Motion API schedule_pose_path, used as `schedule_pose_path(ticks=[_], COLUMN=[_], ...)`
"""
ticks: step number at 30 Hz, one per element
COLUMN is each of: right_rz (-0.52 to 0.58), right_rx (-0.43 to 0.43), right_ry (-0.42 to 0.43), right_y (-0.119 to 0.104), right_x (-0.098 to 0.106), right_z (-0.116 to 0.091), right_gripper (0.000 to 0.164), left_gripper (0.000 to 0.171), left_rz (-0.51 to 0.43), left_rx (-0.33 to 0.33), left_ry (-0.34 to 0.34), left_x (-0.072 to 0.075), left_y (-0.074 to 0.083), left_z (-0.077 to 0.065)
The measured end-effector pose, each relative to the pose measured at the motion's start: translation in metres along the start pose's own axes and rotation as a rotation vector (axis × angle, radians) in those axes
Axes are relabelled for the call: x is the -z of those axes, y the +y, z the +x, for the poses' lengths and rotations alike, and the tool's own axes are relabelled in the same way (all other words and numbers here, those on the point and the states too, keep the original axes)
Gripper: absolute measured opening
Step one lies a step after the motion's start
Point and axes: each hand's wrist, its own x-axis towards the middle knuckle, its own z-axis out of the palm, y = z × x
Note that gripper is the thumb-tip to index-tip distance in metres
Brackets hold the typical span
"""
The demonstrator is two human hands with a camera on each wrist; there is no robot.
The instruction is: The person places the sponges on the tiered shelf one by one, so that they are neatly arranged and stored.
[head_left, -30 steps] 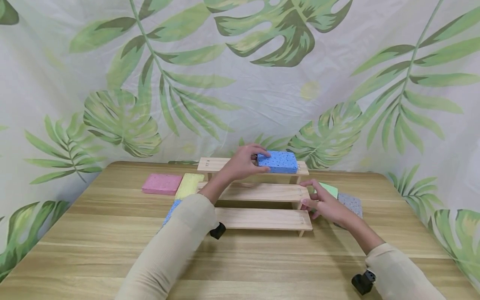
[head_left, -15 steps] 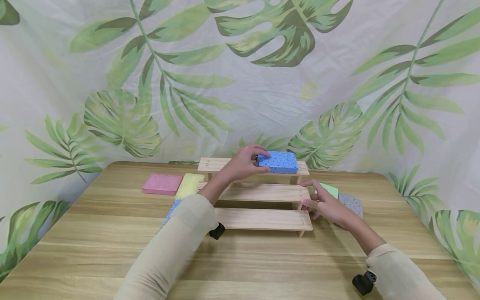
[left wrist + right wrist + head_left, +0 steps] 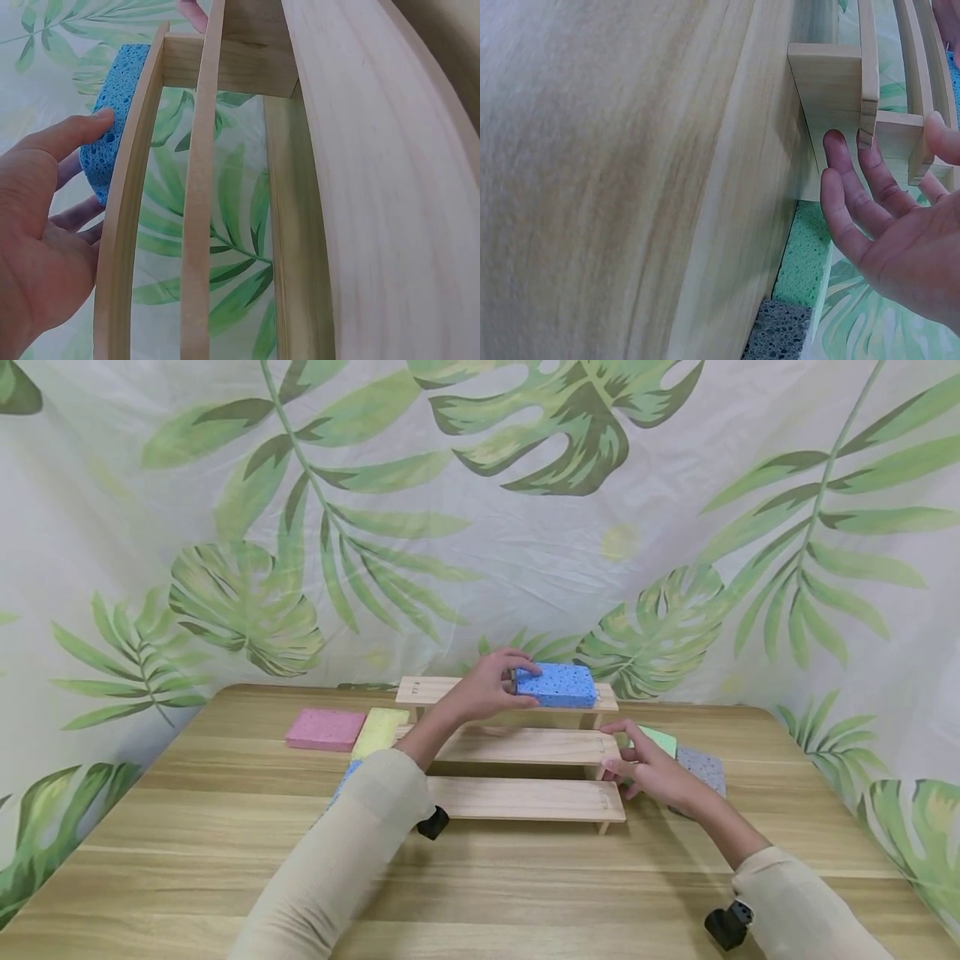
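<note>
My left hand (image 3: 489,688) pinches one blue sponge (image 3: 561,683) up on the rack (image 3: 525,746), my right hand (image 3: 647,764) holds the rack's end, and other sponges (image 3: 325,729) lie on the table (image 3: 525,889)

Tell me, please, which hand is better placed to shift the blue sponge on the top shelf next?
Probably the left hand: it grips the blue sponge on the top shelf. The right hand is lower, holding the right end of the middle shelf.

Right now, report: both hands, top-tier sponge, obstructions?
Left hand holds blue sponge on top tier. Right hand grips rack at right end. No obstruction seen at sponge.
</note>
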Motion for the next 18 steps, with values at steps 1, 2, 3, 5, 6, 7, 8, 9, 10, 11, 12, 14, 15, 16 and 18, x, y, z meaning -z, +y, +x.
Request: schedule_pose_path(ticks=[1,2,3,5,6,7,8,9,10,11,12,14,15,16,18], right_rz=[-0.002,-0.005,-0.007,-0.008,-0.010,-0.009,-0.008,-0.008,-0.008,-0.009,-0.010,-0.012,-0.014,-0.014,-0.015], right_rx=[0.000,-0.001,-0.003,-0.006,-0.007,-0.008,-0.007,-0.006,-0.005,-0.003,-0.002,0.001,0.001,0.002,0.002], right_ry=[0.001,0.002,0.004,0.006,0.008,0.009,0.010,0.010,0.011,0.010,0.010,0.009,0.009,0.009,0.010], right_y=[0.000,-0.001,-0.001,0.000,0.000,0.000,0.000,0.000,0.000,0.000,0.000,0.000,0.000,-0.001,-0.001], right_x=[0.000,0.000,0.000,0.000,0.000,0.000,0.000,0.000,0.000,0.000,0.000,0.000,0.000,0.000,0.000], right_z=[0.000,0.000,0.000,0.000,-0.001,-0.001,-0.001,-0.001,-0.001,-0.001,-0.001,-0.001,-0.001,-0.001,-0.001], right_gripper=[0.053,0.053,0.053,0.053,0.053,0.053,0.053,0.053,0.053,0.052,0.052,0.052,0.052,0.052,0.052], left_gripper=[0.044,0.045,0.047,0.051,0.052,0.053,0.053,0.053,0.053,0.052,0.052,0.052,0.052,0.052,0.050], left_rz=[0.000,-0.009,-0.015,-0.029,-0.038,-0.032,-0.029,-0.012,0.012,0.040,0.070,0.108,0.134,0.153,0.176], left_rx=[0.001,0.004,0.007,0.016,0.021,0.018,0.021,0.020,0.019,0.018,0.015,0.011,0.000,-0.007,-0.023], left_ry=[-0.001,-0.004,-0.008,-0.020,-0.026,-0.031,-0.035,-0.037,-0.037,-0.034,-0.029,-0.018,-0.010,0.001,0.023], left_x=[0.001,0.002,0.003,0.005,0.007,0.009,0.011,0.014,0.016,0.019,0.022,0.028,0.030,0.033,0.038], left_y=[0.000,0.000,0.001,0.000,0.000,0.000,-0.001,-0.002,-0.003,-0.004,-0.005,-0.008,-0.010,-0.012,-0.015], left_z=[-0.001,-0.002,-0.003,-0.006,-0.008,-0.011,-0.014,-0.017,-0.021,-0.025,-0.030,-0.038,-0.042,-0.047,-0.054])
